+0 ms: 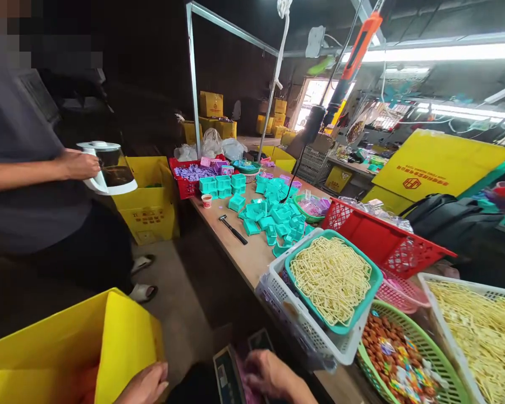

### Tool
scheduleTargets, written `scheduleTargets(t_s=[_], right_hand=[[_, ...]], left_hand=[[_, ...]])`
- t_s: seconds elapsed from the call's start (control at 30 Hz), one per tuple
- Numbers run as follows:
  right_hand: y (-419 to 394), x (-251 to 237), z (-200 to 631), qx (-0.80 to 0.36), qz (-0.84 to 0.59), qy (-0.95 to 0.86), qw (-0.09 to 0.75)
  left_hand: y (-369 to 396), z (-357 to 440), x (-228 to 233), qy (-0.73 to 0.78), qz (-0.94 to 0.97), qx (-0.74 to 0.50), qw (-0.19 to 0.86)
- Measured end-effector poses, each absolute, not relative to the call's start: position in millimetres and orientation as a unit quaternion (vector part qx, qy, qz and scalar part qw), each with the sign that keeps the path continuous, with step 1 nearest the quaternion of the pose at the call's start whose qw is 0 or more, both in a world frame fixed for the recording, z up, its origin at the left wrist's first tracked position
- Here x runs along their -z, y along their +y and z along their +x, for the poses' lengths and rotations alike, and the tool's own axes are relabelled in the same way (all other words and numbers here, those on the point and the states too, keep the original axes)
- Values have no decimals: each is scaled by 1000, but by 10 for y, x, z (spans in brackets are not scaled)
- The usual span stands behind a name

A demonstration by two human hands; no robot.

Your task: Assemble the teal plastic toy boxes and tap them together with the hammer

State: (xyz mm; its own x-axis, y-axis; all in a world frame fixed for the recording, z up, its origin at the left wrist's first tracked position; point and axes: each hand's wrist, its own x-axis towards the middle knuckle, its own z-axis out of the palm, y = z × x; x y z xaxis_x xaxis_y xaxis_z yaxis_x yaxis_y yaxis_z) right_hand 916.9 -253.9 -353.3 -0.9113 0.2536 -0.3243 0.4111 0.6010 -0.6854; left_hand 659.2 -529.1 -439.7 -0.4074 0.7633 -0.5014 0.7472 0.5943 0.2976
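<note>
My left hand (146, 384) is at the bottom of the view, against the near side of a yellow box (130, 322). Its fingers are curled together, and whatever may be in them is hidden. My right hand (271, 373) reaches down over a narrow open carton (226, 375) with pink pieces (243, 367) inside. The fingers there are bent and a little apart, slightly blurred, with nothing visible between them. Orange-red contents (91, 381) show dimly inside the yellow box.
On the right, a workbench (235, 252) carries turquoise plastic parts (273, 210), a hammer (233, 229), and a teal basket (376, 278) of cream sticks. An electric screwdriver (357, 47) hangs above. At left, a person's hand (82, 164) holds a jug (113, 171).
</note>
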Motion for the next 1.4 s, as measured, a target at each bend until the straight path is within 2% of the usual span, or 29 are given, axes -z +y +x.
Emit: scheduleTargets(t_s=[0.13,0.2,0.3,0.37,0.53,0.7,0.87,1.07,1.23,1.4], right_hand=[[-1954,3019,8117,413,206,886,-29],[-1602,2919,7424,414,228,877,-94],[-1051,3037,6260,420,267,852,-161],[-696,3238,5454,421,297,839,-173],[50,3793,3664,445,344,812,-159],[511,4160,2543,456,342,808,-150],[680,4395,2174,473,298,819,-131],[679,4420,2262,499,254,818,-132],[501,4043,2538,489,250,819,-163],[142,3299,3079,441,252,840,-192]], left_hand=[[-4760,6018,4617,815,487,-30,313],[-4285,5501,4775,818,485,-98,294],[-3371,4401,4876,827,455,-261,203],[-2733,3542,4847,801,457,-364,130],[-1469,1705,4774,801,429,-410,73],[-826,944,4801,774,461,-424,90],[-638,855,4786,723,485,-475,129],[-668,888,4718,667,483,-519,229],[-738,922,4442,632,538,-504,239],[-885,1163,3791,592,606,-493,199]])
